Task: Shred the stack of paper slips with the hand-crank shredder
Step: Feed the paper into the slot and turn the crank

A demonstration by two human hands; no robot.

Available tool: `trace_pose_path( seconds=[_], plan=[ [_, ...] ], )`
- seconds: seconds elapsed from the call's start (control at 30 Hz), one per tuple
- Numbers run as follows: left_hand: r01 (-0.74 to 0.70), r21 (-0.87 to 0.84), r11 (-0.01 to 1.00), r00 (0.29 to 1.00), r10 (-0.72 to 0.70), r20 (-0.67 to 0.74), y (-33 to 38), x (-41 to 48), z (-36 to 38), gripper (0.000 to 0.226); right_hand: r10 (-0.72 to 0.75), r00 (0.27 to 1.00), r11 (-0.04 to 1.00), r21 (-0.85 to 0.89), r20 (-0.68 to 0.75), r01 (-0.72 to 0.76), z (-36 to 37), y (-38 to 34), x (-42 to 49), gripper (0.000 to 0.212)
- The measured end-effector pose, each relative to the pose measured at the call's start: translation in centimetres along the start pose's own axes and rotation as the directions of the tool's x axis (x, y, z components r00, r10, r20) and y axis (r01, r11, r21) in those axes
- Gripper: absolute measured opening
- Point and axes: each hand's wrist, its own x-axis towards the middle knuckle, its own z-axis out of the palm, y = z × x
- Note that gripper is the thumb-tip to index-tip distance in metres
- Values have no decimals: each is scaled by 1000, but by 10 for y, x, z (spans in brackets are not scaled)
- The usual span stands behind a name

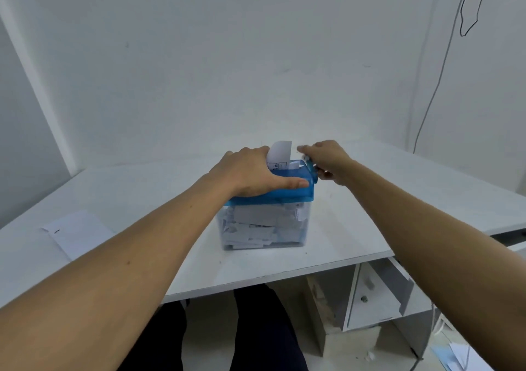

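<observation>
Left hand (pixel 250 171) is lying flat, fingers straight, pressing down on the blue lid (pixel 287 191) of the shredder (pixel 264 216), which is sitting mid-table (pixel 370 199). Right hand (pixel 327 157) is gripping the crank (pixel 308 166) at the lid's right end, fingers curled round it. One paper slip (pixel 280 152) is sticking up from the slot, clear bin (pixel 303 228) is holding shreds, and the remaining stack of slips (pixel 76 232) is lying well apart to the left.

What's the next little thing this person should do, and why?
Probably turn the crank with the right hand, which grips it. A paper slip stands partly out of the slot, not yet fed through, and the left hand presses flat on the blue shredder lid, steadying it.
</observation>
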Motion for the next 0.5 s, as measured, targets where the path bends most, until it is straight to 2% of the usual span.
trace_pose_path(
  seconds=[0.1, 0.23, 0.43, 0.5],
  plan=[
    [10, 32, 999, 1000, -10, -3, 1, 0, 1, 94, 111, 994, 994, 0, 24, -111, 12, 24, -4, 26],
    [35, 59, 998, 999, -33, -20, 3, -1, -1, 99, 152, 988, 987, -59, 19, -151, 17, 48, -29, 27],
    [40, 58, 998, 999, -39, -6, 3, -1, -2, 99, 124, 987, 969, -225, 106, -97, 12, 62, -57, 30],
    [37, 77, 996, 999, -38, 1, 4, 0, -3, 99, 102, 985, 973, -222, 136, -70, 5, 61, -70, 33]
  ],
)
